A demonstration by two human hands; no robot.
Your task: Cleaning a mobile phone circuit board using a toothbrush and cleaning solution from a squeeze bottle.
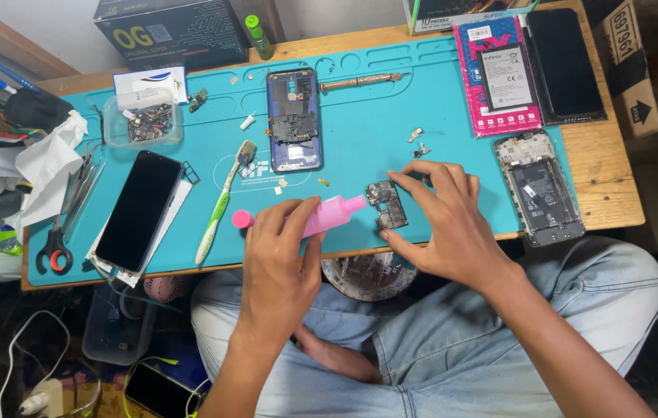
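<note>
Nearest the lens, the left hand [279, 259] has its grip clenched around a pink bottle [321, 217], which lies almost level with its nozzle aimed toward 3 o'clock at a small circuit board [386, 204]. That board rests on the teal mat [360, 124] near the desk's [615, 193] front edge. From the far left: scissors [53, 249] and tweezers [81, 190] lie at 9 o'clock of a dark phone [138, 209] lying screen-up. At its 12 o'clock stands a clear tub of small parts [143, 120]. A green toothbrush [224, 203] lies between that phone and the bottle. At 12 o'clock of the bottle sits an opened blue phone frame [295, 120], with a screwdriver [360, 80] at its 2 o'clock. The right hand [453, 224] spreads over the board, fingertips [392, 176] pinching its edges. At 3 o'clock of this hand lies another opened phone [539, 188]; a pink battery pack [497, 76] sits beyond it.
</note>
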